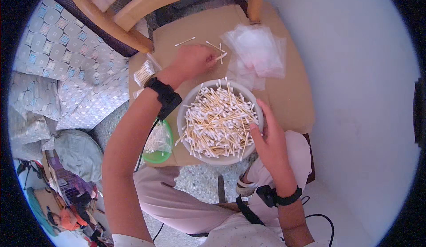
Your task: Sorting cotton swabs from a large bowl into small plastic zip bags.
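Observation:
A pale round bowl [182,131] heaped with wooden-stick cotton swabs [219,118] sits in front of me at the near edge of the cardboard. My right hand [270,138] grips its right side, thumb at the rim and fingers along the outside. Beyond the bowl, my left hand [195,63] is low over the cardboard, its fingertips pinched on a cotton swab [222,56]. Another loose swab [213,45] lies just past the fingertips, and a separate one [185,41] rests farther left. The left fingers are partly hidden by the back of the hand.
Clear plastic bags [257,51] are stacked at the far right of the cardboard [293,100]. Left of my left wrist lies a bag of swabs [144,73]. A green bowl [159,156] holds more. A wooden chair back [177,3] rises behind; a wall [355,105] stands right.

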Demonstrator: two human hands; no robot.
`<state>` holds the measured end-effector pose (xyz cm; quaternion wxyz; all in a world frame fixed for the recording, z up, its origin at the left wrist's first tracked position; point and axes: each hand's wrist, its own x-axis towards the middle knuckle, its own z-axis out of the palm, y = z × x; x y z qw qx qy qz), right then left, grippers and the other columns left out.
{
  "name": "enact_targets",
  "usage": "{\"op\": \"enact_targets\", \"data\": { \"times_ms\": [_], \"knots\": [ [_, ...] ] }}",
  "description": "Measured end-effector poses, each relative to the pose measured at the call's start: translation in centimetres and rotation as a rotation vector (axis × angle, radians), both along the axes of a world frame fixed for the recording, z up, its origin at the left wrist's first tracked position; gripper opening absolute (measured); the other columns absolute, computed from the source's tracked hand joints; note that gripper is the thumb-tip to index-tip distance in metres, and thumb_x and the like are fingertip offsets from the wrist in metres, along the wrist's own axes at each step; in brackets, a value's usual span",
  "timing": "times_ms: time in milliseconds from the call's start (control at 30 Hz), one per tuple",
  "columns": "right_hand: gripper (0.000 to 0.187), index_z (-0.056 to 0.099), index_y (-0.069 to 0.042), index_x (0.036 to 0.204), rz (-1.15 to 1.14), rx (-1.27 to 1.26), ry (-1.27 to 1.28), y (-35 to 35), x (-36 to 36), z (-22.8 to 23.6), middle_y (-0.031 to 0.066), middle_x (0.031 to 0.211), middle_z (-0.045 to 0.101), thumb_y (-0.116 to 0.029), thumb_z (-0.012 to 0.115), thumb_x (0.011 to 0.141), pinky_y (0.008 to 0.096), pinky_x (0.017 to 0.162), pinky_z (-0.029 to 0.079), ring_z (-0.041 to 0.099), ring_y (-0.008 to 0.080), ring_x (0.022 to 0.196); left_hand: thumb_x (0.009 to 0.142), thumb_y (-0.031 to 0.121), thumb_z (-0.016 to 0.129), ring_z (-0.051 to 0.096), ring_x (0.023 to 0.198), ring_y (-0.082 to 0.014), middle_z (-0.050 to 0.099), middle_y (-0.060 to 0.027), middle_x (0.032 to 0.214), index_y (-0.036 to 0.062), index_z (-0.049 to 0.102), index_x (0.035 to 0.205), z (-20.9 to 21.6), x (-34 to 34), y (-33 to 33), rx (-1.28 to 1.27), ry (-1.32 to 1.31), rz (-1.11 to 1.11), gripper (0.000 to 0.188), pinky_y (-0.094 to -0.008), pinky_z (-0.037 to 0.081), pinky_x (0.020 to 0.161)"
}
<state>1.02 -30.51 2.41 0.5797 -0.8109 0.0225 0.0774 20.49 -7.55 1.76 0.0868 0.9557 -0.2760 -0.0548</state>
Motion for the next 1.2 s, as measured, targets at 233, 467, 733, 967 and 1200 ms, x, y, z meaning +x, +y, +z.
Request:
{"op": "enact_targets", "data": {
  "times_ms": [233, 467, 733, 967, 1200],
  "knots": [
    [0.051, 0.040, -0.003, 0.138, -0.006, 0.032, 0.010, 0.1, 0.1, 0.0, 0.0213, 0.135, 0.049, -0.011, 0.056, 0.090, 0.0405, 0.104, 0.037, 0.049, 0.0344, 0.125, 0.082, 0.015, 0.058, 0.063, 0.092, -0.0302, 0.063, -0.0095, 0.091, 0.0131, 0.065, 0.093, 1.7, 2.3, 0.4, 0.075, -0.236, -0.353, 0.013, -0.0414, 0.051, 0.076],
    [0.051, 0.040, -0.004, 0.138, 0.010, 0.034, -0.070, 0.1, -0.1, -0.5, 0.0216, 0.132, 0.050, -0.010, 0.056, 0.090, 0.0409, 0.104, 0.038, 0.050, 0.0349, 0.122, 0.084, 0.011, 0.051, 0.062, 0.096, -0.0295, 0.063, -0.0103, 0.095, 0.0095, 0.063, 0.092, -0.4, 2.1, -0.1, -0.100, -0.279, -0.501, 0.015, -0.0397, 0.052, 0.081],
    [0.051, 0.040, -0.003, 0.138, 0.027, 0.042, -0.060, 0.5, -0.2, 0.0, 0.0220, 0.132, 0.050, -0.013, 0.056, 0.091, 0.0406, 0.104, 0.038, 0.049, 0.0352, 0.123, 0.084, 0.014, 0.054, 0.060, 0.101, -0.0262, 0.061, -0.0065, 0.098, 0.0119, 0.065, 0.091, -0.8, 2.5, 0.7, 0.095, -0.283, -0.487, 0.013, -0.0389, 0.052, 0.080],
    [0.050, 0.039, -0.003, 0.139, 0.010, 0.037, 0.003, 0.3, -0.2, 0.3, 0.0229, 0.134, 0.049, -0.016, 0.054, 0.093, 0.0410, 0.104, 0.038, 0.049, 0.0358, 0.124, 0.084, 0.020, 0.058, 0.062, 0.092, -0.0294, 0.065, -0.0081, 0.093, 0.0112, 0.066, 0.094, 2.1, 2.5, 0.1, -0.093, -0.196, -0.239, 0.015, -0.0413, 0.051, 0.078],
    [0.053, 0.037, -0.004, 0.140, 0.033, 0.030, 0.009, 0.4, -0.1, 0.2, 0.0233, 0.134, 0.048, -0.015, 0.055, 0.092, 0.0421, 0.104, 0.038, 0.048, 0.0371, 0.124, 0.085, 0.019, 0.057, 0.062, 0.092, -0.0320, 0.064, -0.0105, 0.092, 0.0103, 0.065, 0.094, 0.5, 3.5, 1.8, 0.093, -0.072, -0.186, 0.016, -0.0432, 0.049, 0.080]
  ]
}}
